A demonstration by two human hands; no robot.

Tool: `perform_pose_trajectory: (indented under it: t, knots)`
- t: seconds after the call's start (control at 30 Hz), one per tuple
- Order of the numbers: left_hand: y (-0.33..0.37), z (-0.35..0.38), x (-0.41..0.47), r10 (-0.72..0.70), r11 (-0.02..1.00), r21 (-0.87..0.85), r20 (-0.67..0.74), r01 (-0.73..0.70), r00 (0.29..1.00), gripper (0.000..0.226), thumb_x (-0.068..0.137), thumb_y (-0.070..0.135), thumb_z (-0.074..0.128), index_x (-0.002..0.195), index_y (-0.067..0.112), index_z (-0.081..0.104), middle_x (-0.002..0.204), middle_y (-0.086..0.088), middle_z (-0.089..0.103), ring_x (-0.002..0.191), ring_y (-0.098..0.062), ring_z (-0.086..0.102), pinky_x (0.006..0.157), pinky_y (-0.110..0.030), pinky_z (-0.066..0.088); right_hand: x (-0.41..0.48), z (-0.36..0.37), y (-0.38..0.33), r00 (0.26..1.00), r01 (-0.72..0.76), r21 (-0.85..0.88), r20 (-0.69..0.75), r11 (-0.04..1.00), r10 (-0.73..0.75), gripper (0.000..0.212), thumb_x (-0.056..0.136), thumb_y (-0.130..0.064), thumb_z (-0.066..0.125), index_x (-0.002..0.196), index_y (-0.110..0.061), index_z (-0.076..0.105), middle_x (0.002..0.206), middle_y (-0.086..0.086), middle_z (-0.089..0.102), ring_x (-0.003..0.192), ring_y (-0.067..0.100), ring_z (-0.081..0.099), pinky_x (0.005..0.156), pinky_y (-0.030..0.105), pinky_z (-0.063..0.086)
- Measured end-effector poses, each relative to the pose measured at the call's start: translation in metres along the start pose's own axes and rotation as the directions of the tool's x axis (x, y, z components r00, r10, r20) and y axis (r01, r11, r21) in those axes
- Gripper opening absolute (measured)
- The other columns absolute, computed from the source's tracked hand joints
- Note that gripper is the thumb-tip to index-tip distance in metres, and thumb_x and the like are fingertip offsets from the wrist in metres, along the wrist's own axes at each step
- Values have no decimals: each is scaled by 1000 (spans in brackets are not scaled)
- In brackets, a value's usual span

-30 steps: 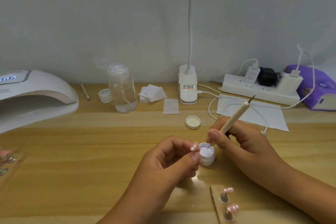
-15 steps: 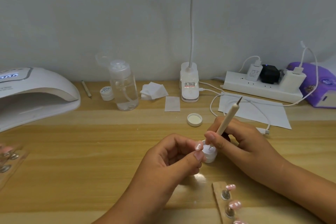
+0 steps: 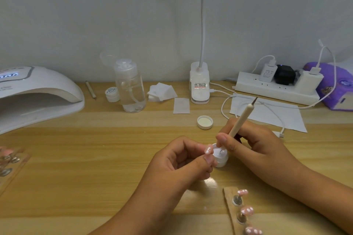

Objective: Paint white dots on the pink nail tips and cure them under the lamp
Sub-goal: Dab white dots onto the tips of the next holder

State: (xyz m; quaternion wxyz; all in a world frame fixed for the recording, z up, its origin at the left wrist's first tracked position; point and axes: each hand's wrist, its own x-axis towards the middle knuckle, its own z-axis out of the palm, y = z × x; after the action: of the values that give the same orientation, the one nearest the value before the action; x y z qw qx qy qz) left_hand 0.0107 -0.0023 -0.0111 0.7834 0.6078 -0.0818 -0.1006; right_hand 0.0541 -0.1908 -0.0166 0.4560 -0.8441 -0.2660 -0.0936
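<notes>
Tilted back a touch since a moment ago, my right hand (image 3: 254, 145) pinches the dotting pen (image 3: 241, 118) with its tip down in the white gel of the little pot (image 3: 221, 160), whose mouth shows again. My left hand (image 3: 177, 164) pinches a pink nail tip (image 3: 208, 149) (already dotted white) just left of the pot. More dotted tips (image 3: 247, 211) sit on the strip (image 3: 228, 193) nearer me, the curing lamp (image 3: 38, 91) well off to the left.

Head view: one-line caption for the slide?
Right hand dips dotting tool into white paint pot; left hand holds pink nail tip.
</notes>
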Motion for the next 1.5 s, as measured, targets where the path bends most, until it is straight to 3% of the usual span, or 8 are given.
perform_pose_trajectory:
  t: [0.3, 0.5, 0.57, 0.67, 0.77, 1.07, 1.2, 1.5]
  knots:
    - [0, 1, 0, -12, 1000, -13, -11, 12, 1000, 8, 69, 18, 72, 72, 25, 75, 74, -5, 73, 68, -9, 66, 63, -17, 51, -1, -1, -2, 1000, -17, 44, 7, 999, 16, 23, 86, -48, 54, 80, -30, 68, 80, -10, 63, 77, 18, 59, 67, 25, 48]
    - [-1, 1, 0, -6, 1000, -5, -5, 6, 1000, 8, 68, 17, 73, 73, 23, 75, 75, -4, 73, 67, -7, 65, 62, -17, 51, -1, -5, -8, 985, -57, 291, -140, 955, 102, 18, 87, -43, 66, 79, -28, 70, 77, -6, 67, 71, 4, 60, 69, 13, 48]
    - [-2, 1, -1, 2, 1000, 22, 13, -3, 1000, 7, 68, 16, 74, 72, 22, 74, 76, -4, 72, 68, -7, 64, 64, -18, 53, -1, -7, -10, 969, -30, 410, -211, 912, 126, 12, 78, -35, 75, 78, -25, 70, 74, -2, 65, 71, 7, 61, 70, 17, 51]
    - [-2, 1, -1, 13, 998, 55, 35, -15, 999, 7, 68, 17, 75, 71, 22, 73, 75, -3, 70, 69, -8, 62, 67, -19, 53, -4, -6, -9, 968, -47, 624, -165, 780, 189, 26, 68, -35, 85, 77, -24, 63, 74, -2, 59, 70, 9, 61, 78, 28, 56]
    - [-3, 1, -1, 18, 997, 75, 54, -22, 998, 8, 67, 16, 75, 70, 23, 73, 76, -2, 71, 70, -8, 62, 68, -18, 52, -8, 0, -13, 979, -69, 768, -69, 637, 189, 19, 73, -20, 72, 68, -20, 54, 64, -2, 49, 56, 7, 52, 78, 37, 57]
    - [-3, 2, -2, 31, 991, 125, 86, -41, 996, 7, 69, 18, 75, 70, 24, 72, 74, 3, 71, 67, -7, 60, 67, -17, 50, -9, 4, -24, 971, -134, 788, -15, 601, 237, 24, 69, -19, 71, 55, -19, 51, 52, 1, 46, 45, 5, 45, 64, 31, 58]
    - [-4, 2, -2, 20, 991, 132, 90, -32, 996, 7, 69, 17, 75, 72, 24, 72, 82, 1, 74, 72, -8, 61, 70, -21, 51, -11, 3, -24, 976, -152, 765, 15, 626, 218, 22, 67, -20, 72, 55, -19, 53, 55, 1, 54, 46, 6, 58, 52, 19, 52]
    - [-2, 3, -3, 16, 991, 128, 93, -28, 996, 7, 69, 18, 74, 71, 24, 72, 79, 4, 73, 71, -8, 60, 70, -21, 51, -10, 4, -23, 986, -133, 749, 33, 650, 165, 21, 72, -18, 70, 59, -19, 54, 56, 1, 53, 47, 3, 50, 52, 13, 48]
